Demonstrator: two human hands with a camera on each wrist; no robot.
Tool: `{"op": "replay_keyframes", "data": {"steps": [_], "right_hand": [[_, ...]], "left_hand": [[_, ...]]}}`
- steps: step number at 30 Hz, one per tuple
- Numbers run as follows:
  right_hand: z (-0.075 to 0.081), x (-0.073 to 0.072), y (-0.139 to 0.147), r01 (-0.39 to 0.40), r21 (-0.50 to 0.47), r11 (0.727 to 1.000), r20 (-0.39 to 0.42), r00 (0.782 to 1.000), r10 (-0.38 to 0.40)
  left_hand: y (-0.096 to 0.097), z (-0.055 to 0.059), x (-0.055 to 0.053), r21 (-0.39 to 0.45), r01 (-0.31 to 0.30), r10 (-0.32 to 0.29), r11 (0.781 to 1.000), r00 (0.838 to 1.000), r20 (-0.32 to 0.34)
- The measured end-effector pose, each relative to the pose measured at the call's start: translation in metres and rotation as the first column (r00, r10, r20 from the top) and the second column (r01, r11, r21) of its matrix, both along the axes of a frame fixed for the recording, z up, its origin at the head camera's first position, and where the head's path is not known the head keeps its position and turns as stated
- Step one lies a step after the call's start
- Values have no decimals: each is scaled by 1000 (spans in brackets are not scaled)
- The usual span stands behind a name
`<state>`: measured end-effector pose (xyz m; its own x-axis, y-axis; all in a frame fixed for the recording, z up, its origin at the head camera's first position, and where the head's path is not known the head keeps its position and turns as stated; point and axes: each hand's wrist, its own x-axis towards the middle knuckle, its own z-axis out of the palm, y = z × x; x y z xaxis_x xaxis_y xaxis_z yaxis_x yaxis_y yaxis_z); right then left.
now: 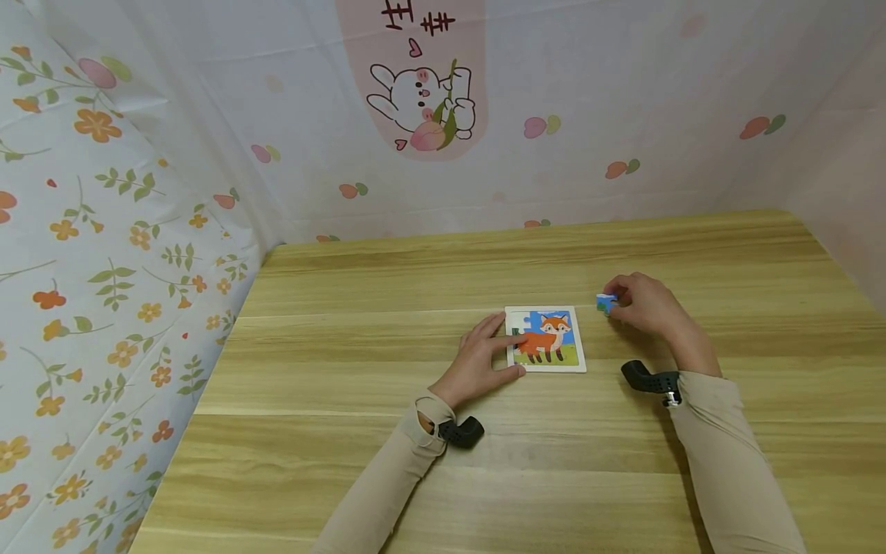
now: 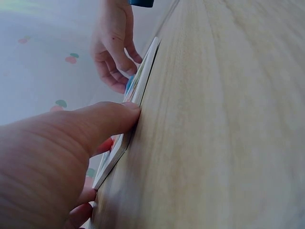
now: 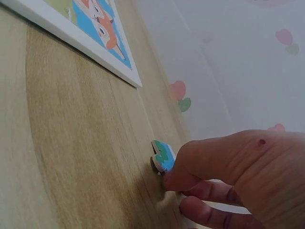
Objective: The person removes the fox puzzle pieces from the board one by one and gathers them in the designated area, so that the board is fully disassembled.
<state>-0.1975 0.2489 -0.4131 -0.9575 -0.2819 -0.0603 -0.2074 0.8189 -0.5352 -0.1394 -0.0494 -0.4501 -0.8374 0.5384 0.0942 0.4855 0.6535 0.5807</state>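
A square jigsaw puzzle (image 1: 554, 354) in a white frame lies on the table, with a fox picture on it. A bare white patch shows at its upper left. My left hand (image 1: 477, 362) rests on its left side: the index finger lies across the fox, the thumb touches the near edge, and other fingers are at the far left corner. To the right of the frame, my right hand (image 1: 644, 304) pinches a blue and green puzzle piece (image 3: 163, 156) between thumb and fingers, close to the tabletop. Part of that piece is hidden by the thumb.
The wooden table (image 1: 332, 369) ends at the back against a white printed curtain (image 1: 588, 92). A flowered cloth (image 1: 111, 308) hangs along the left side. Black wrist mounts are strapped on both sleeves.
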Motion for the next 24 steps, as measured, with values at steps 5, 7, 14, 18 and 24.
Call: {"op": "replay_keyframes", "data": {"steps": [5,7,14,18,24], "right_hand": [[-1,0,0,-1,4,1000,-5,1000,1],[-2,0,-1,1,3,1000,-4,1000,-1],[-1,1,-1,8,-5,1000,11,1000,-8],[0,2,0,8,-22,1000,20,1000,-8],[3,4,-5,7,-72,997,-17,1000,-8]], "left_hand": [[0,0,0,1,1,-1,1000,1000,-2],[0,0,0,0,0,0,1000,1000,-2],[0,1,1,-2,-1,1,1000,1000,8],[0,1,1,2,3,-3,1000,1000,4],[0,1,1,6,4,-4,1000,1000,5]]}}
